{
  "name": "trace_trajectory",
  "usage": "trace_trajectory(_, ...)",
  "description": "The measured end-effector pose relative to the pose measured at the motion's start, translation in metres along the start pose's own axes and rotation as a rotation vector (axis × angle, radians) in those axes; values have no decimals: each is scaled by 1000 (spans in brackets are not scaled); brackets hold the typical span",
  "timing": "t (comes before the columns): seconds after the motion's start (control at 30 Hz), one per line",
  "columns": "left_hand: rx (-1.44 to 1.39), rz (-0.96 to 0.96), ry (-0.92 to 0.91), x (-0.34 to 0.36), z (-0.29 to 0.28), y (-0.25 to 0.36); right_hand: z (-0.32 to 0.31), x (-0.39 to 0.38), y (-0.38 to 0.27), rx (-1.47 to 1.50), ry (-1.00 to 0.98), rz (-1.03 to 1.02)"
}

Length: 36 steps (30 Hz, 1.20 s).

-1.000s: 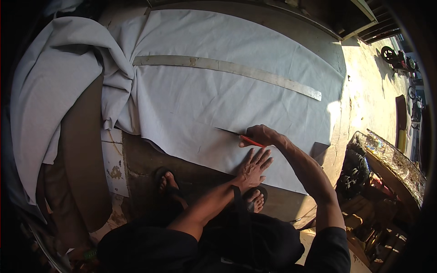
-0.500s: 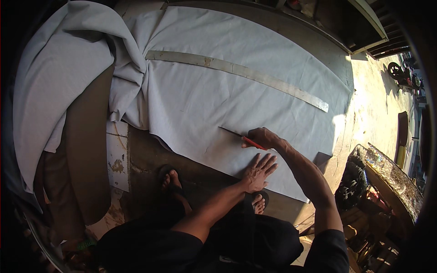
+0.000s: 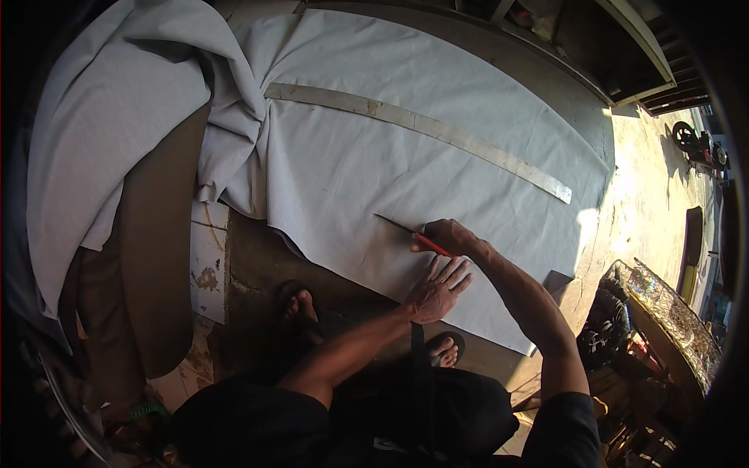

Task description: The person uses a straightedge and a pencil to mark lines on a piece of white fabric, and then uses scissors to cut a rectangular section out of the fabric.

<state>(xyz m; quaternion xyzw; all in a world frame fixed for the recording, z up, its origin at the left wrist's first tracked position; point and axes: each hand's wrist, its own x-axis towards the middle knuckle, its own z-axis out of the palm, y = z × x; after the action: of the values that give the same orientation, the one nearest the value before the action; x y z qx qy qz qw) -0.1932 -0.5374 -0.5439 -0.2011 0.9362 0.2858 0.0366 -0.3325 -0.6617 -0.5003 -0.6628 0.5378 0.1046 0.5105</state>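
Note:
A large pale grey sheet of fabric or leather-like material (image 3: 351,171) lies spread over the floor. My right hand (image 3: 449,236) is closed around the red handles of a pair of scissors (image 3: 429,243). Their dark blades point away and to the left, over the sheet. Whether the blades are parted is too fine to tell. Close below, my left hand (image 3: 438,294) rests flat near the sheet's front edge, fingers stretched out and holding nothing. Farther off, a long, flat metal ruler (image 3: 413,119) lies across the sheet, its right end tilted nearer to me.
At left, more of the material hangs in thick folds (image 3: 117,117) beside a brown covered piece (image 3: 160,257). My sandalled feet (image 3: 299,303) stand just before the sheet's edge. Cluttered items (image 3: 605,324) lie at right; a motorcycle (image 3: 698,144) stands far right.
The view has shifted slightly, so the sheet and ruler appear a little farther right. My left hand has slid slightly left along the sheet's edge; my right hand keeps its hold on the scissors.

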Motion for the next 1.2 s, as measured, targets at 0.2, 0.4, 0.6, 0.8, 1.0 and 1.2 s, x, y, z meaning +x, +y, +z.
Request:
trace_trajectory(0.2,139,-103,59,-28,-5,-27,-9,14,-18,109,-32,-13)
trace_trajectory(0.4,158,-101,84,-30,2,-27,-7,15,-20,139,16,-38)
trace_trajectory(0.6,178,-108,26,-31,-1,-27,-14,37,-50,-71,-72,157)
trace_trajectory(0.8,160,-112,-26,-27,-6,-26,-7,41,-33,83,54,-67)
trace_trajectory(1.0,149,-96,12,-28,-9,-25,-11,66,-49,-107,-79,28)
trace_trajectory(1.2,170,-114,11,-32,2,-30,-15,59,-64,175,-23,-27)
